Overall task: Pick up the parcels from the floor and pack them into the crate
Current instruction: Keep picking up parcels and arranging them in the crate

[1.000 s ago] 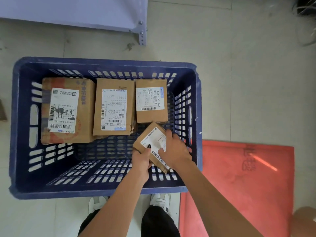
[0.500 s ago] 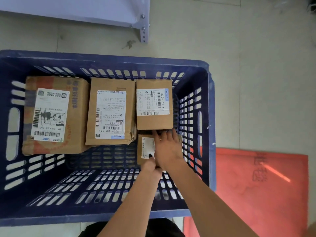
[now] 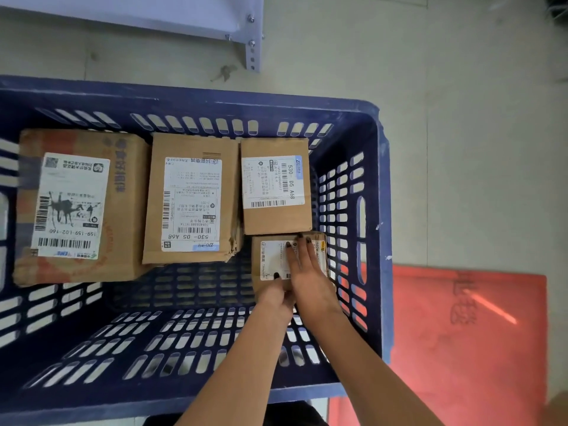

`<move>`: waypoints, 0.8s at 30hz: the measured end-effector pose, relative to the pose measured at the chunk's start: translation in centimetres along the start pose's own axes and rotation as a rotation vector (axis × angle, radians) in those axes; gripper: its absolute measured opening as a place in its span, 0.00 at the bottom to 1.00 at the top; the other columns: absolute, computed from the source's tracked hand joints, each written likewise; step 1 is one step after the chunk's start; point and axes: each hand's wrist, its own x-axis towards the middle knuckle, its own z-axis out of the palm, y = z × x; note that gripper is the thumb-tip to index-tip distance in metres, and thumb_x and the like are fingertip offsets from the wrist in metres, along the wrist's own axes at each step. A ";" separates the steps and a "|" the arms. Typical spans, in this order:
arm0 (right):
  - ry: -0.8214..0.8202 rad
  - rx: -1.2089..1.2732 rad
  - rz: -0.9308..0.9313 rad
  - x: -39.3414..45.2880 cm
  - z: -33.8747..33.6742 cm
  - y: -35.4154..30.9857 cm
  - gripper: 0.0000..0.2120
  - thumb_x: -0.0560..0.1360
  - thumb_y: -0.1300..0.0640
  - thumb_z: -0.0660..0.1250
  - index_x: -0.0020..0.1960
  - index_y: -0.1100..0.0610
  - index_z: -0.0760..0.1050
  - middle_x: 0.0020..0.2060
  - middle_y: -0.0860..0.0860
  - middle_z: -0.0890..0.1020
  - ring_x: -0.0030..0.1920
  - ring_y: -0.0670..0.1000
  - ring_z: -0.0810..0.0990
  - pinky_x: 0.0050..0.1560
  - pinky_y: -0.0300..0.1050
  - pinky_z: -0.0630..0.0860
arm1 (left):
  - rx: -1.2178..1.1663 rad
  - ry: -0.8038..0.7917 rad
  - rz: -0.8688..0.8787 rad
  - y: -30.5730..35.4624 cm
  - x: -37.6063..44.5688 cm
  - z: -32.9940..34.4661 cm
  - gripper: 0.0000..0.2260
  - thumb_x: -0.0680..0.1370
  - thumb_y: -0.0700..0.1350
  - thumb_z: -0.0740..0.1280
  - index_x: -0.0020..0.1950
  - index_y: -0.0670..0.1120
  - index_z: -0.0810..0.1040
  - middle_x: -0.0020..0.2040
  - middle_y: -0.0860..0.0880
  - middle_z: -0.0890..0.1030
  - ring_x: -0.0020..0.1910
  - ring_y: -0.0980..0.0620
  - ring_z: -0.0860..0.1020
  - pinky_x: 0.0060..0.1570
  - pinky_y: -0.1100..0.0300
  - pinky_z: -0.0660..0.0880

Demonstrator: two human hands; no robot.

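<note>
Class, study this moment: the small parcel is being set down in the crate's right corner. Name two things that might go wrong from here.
1. The small parcel sits tight between the square parcel and the crate wall, so the right hand might get pinched as it withdraws.
2. The left hand grips its near edge; lifting away carelessly might tilt it.

Crate [image 3: 373, 179]: dark blue slotted plastic, slightly glossy; four parcels [image 3: 276, 186] inside: matt brown cardboard, creased, with smooth white paper labels; floor [image 3: 461, 118]: dull grey; shelf bracket [image 3: 253, 35]: painted metal; mat [image 3: 461, 333]: red.
</note>
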 end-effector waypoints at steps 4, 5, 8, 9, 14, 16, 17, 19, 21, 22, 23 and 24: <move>-0.070 0.016 0.116 -1.8 -1.6 -1.0 0.40 0.75 0.65 0.63 0.77 0.58 0.41 0.76 0.61 0.44 0.77 0.60 0.46 0.75 0.51 0.59 | 0.072 -0.005 -0.005 0.7 -2.7 -0.9 0.14 0.77 0.27 0.54 0.54 0.41 0.74 0.30 0.42 0.77 0.27 0.50 0.71 0.20 0.66 0.72; -0.090 0.027 0.144 -2.8 -2.2 -1.5 0.40 0.75 0.64 0.64 0.77 0.58 0.41 0.77 0.61 0.46 0.77 0.60 0.48 0.74 0.52 0.60 | 0.081 0.011 -0.018 1.0 -3.7 -1.2 0.12 0.79 0.29 0.53 0.47 0.42 0.73 0.26 0.44 0.74 0.23 0.49 0.70 0.17 0.68 0.70; -0.129 0.051 0.194 -6.8 -4.0 -3.8 0.42 0.73 0.67 0.65 0.77 0.55 0.42 0.73 0.58 0.62 0.70 0.60 0.66 0.63 0.51 0.70 | 0.189 0.045 -0.003 2.1 -8.0 -2.7 0.11 0.79 0.32 0.54 0.39 0.40 0.70 0.28 0.43 0.71 0.24 0.46 0.69 0.18 0.64 0.72; -0.129 0.069 0.207 -8.4 -4.7 -4.9 0.40 0.73 0.67 0.63 0.77 0.54 0.44 0.69 0.57 0.68 0.65 0.59 0.72 0.57 0.51 0.73 | 0.270 0.060 0.021 2.6 -9.7 -3.3 0.09 0.78 0.32 0.55 0.41 0.38 0.71 0.30 0.43 0.70 0.26 0.46 0.68 0.23 0.59 0.73; -0.148 0.170 0.257 -16.5 -9.2 -11.5 0.33 0.75 0.65 0.59 0.75 0.51 0.50 0.61 0.55 0.76 0.60 0.57 0.77 0.55 0.50 0.75 | 0.784 0.189 0.244 5.1 -20.0 -8.8 0.19 0.77 0.34 0.58 0.69 0.41 0.67 0.58 0.38 0.75 0.53 0.40 0.76 0.56 0.48 0.75; -0.177 0.223 0.257 -19.5 -10.7 -14.8 0.34 0.76 0.64 0.58 0.76 0.49 0.48 0.64 0.54 0.73 0.62 0.56 0.75 0.58 0.49 0.73 | 0.997 0.198 0.356 6.3 -24.8 -11.6 0.22 0.77 0.36 0.58 0.72 0.44 0.64 0.62 0.40 0.75 0.55 0.43 0.76 0.55 0.52 0.74; -0.180 0.229 0.251 -20.8 -11.5 -16.5 0.34 0.76 0.63 0.58 0.77 0.48 0.47 0.65 0.54 0.73 0.63 0.55 0.74 0.59 0.49 0.73 | 1.079 0.179 0.389 6.9 -27.0 -13.2 0.23 0.78 0.36 0.58 0.73 0.45 0.62 0.64 0.41 0.75 0.57 0.45 0.75 0.55 0.55 0.73; -0.171 0.218 0.217 -22.8 -12.8 -20.1 0.34 0.77 0.62 0.58 0.77 0.48 0.46 0.66 0.53 0.72 0.63 0.54 0.74 0.58 0.48 0.74 | 1.221 0.166 0.455 8.4 -30.8 -16.5 0.24 0.78 0.38 0.59 0.74 0.46 0.59 0.69 0.43 0.71 0.64 0.47 0.72 0.61 0.58 0.69; -0.171 0.201 0.155 -24.7 -14.0 -23.9 0.33 0.77 0.62 0.58 0.77 0.48 0.46 0.67 0.52 0.72 0.63 0.54 0.74 0.58 0.47 0.75 | 1.346 0.189 0.509 10.3 -34.0 -20.0 0.25 0.79 0.40 0.58 0.75 0.48 0.56 0.71 0.47 0.70 0.67 0.49 0.71 0.64 0.61 0.67; -0.173 0.192 0.120 -25.6 -14.5 -25.8 0.33 0.77 0.63 0.58 0.77 0.48 0.46 0.66 0.51 0.73 0.62 0.54 0.75 0.57 0.47 0.75 | 1.378 0.206 0.527 11.3 -35.4 -21.8 0.25 0.79 0.42 0.58 0.75 0.48 0.55 0.71 0.48 0.69 0.68 0.50 0.70 0.65 0.63 0.66; -0.176 0.185 0.086 -26.6 -14.9 -27.6 0.33 0.77 0.63 0.58 0.77 0.48 0.47 0.66 0.51 0.73 0.61 0.54 0.75 0.57 0.47 0.75 | 1.378 0.224 0.545 12.2 -36.8 -23.5 0.25 0.79 0.43 0.58 0.75 0.49 0.55 0.71 0.48 0.69 0.68 0.50 0.70 0.65 0.63 0.65; -0.175 0.182 0.057 -27.6 -15.1 -29.3 0.33 0.77 0.62 0.58 0.77 0.48 0.47 0.66 0.51 0.73 0.62 0.54 0.75 0.57 0.47 0.75 | 1.358 0.245 0.561 13.0 -38.1 -25.3 0.25 0.79 0.42 0.59 0.75 0.49 0.55 0.72 0.48 0.69 0.68 0.50 0.70 0.65 0.63 0.65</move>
